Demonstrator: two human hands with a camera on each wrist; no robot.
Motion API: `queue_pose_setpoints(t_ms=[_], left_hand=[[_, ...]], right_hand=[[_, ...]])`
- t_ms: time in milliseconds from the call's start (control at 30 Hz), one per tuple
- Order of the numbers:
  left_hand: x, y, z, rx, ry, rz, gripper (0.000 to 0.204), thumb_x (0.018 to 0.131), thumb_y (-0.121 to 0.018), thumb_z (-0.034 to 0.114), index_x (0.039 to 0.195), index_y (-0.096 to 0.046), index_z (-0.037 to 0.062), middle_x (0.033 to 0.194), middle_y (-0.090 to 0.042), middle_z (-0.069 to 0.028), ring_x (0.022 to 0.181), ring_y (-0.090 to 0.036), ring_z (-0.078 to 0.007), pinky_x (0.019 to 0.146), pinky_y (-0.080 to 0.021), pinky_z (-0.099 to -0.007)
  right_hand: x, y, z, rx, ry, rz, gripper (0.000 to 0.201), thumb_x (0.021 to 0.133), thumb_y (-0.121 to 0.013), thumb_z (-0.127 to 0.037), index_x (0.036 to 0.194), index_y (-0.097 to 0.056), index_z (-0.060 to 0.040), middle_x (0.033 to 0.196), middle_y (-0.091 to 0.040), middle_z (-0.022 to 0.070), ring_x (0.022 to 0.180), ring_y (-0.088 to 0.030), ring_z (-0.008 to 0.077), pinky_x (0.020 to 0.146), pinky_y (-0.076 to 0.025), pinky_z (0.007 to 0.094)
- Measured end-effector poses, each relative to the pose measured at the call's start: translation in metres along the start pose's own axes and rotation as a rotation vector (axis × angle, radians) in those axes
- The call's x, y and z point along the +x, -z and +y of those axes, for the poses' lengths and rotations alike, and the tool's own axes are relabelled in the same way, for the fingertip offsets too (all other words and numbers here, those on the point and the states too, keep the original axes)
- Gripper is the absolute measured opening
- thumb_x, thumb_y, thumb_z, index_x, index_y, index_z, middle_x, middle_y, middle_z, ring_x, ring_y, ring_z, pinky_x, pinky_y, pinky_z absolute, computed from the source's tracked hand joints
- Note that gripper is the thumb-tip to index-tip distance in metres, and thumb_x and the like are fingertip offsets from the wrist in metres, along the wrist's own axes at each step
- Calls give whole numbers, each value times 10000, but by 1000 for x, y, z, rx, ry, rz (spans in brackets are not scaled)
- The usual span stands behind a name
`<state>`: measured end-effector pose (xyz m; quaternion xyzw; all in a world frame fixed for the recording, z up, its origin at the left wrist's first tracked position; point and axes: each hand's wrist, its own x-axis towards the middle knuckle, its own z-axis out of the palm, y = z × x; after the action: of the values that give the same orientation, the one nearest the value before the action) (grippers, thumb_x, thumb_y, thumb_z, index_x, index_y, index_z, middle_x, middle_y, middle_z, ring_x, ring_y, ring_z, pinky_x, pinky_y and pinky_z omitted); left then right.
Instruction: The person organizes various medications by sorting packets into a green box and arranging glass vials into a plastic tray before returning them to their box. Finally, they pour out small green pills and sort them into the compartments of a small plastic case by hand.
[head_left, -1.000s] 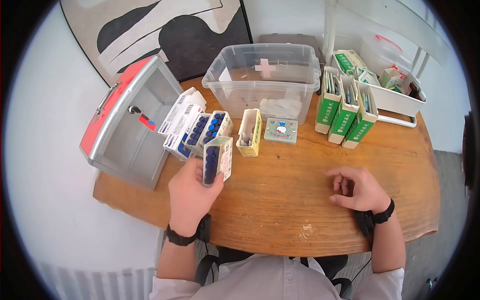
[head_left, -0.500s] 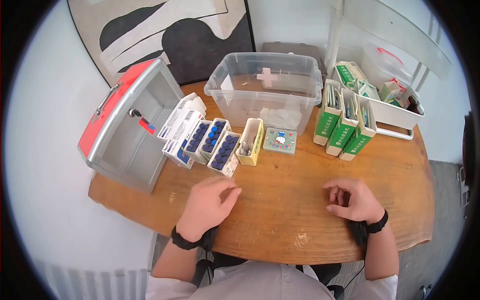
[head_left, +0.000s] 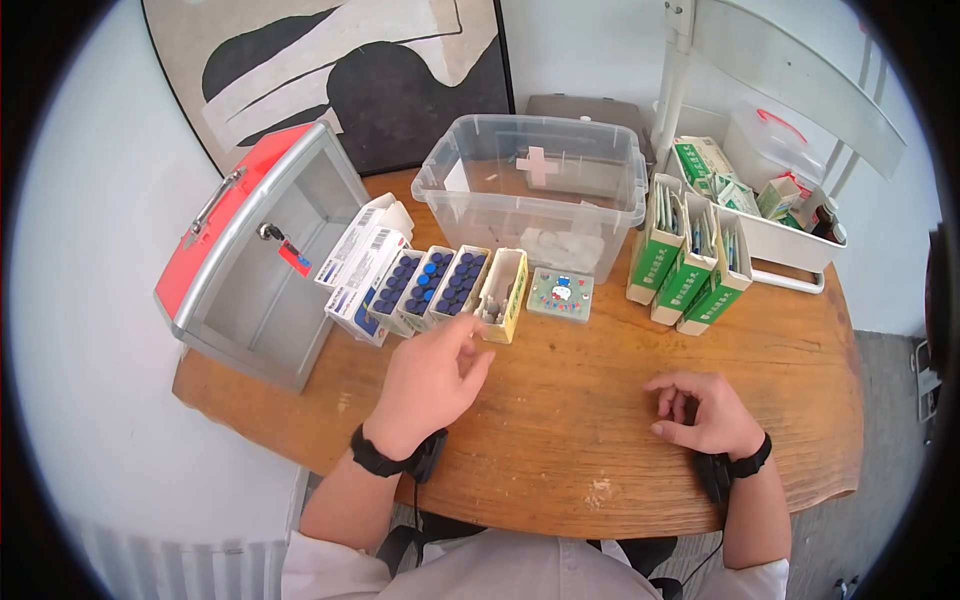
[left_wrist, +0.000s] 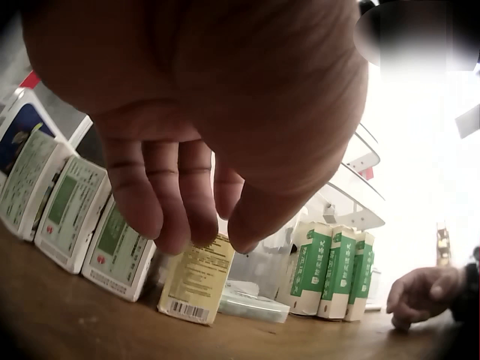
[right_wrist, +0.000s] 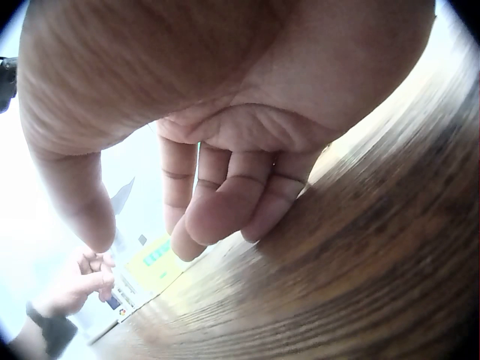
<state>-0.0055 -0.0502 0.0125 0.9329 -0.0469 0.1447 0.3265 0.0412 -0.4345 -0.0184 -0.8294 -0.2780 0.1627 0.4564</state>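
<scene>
My left hand (head_left: 425,380) is in front of the row of boxes, relaxed fingers bent and nothing in its grasp. In the left wrist view its fingertips hang right at the top of an open yellow box (left_wrist: 196,281), which holds small pale pieces. Left of that box, three open cartons (head_left: 460,285) packed with blue-capped vials stand side by side. A flat clear case (head_left: 560,296) with a cartoon picture lies right of the yellow box. My right hand (head_left: 708,415) rests on the wooden table (head_left: 580,420), fingers loosely curled and holding nothing.
A red-and-silver case (head_left: 255,250) stands at the left, white-and-blue boxes (head_left: 362,270) beside it. Behind the row sits a clear plastic bin (head_left: 560,215) with a pink cross. Several items fill a white tray (head_left: 790,245) at right, behind three green-and-white cartons (head_left: 688,270).
My left hand has set down a carton of blue-capped vials, which now stands in line with the other two. The hand has since moved right, to the yellow box. My right hand stays put.
</scene>
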Motion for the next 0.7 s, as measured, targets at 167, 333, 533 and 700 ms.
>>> queue_pose_setpoints(t_ms=[167, 333, 533, 700], left_hand=[[17, -6, -9, 223, -151, -13, 105, 958, -799, 124, 994, -724, 59, 874, -729, -143, 784, -711, -370, 713, -566, -454], [-18, 20, -7, 109, -283, -156, 89, 966, -785, 122, 1032, -750, 73, 880, -708, -135, 812, -705, -374, 712, -567, -451], [-68, 16, 5, -88, -380, -444, 103, 978, -791, 138, 1080, -786, 130, 889, -673, -68, 846, -704, -321, 738, -572, -429], [-59, 2, 19, -307, -230, -303, 654, 903, -928, 315, 1429, -631, 65, 1366, -649, -169, 1138, -727, -341, 920, -625, -391]], right_hand=[[1, -1, -1, -9, -15, 7, 476, 826, -915, -123, 1272, -769, -39, 830, -711, 20, 657, -645, 115, 631, -539, 278], [-1, -2, -8, -30, -76, -16, 571, 812, -935, -141, 1343, -748, -48, 995, -745, 49, 768, -683, 148, 715, -570, 302], [14, -50, -37, -2, 285, -54, 959, 805, -998, -267, 1628, -532, -114, 1345, -724, 118, 1179, -712, 268, 1016, -584, 399], [19, -64, -38, 134, 60, -141, 861, 933, -920, -236, 1646, -466, -71, 1210, -773, 151, 1097, -754, 226, 968, -608, 380]])
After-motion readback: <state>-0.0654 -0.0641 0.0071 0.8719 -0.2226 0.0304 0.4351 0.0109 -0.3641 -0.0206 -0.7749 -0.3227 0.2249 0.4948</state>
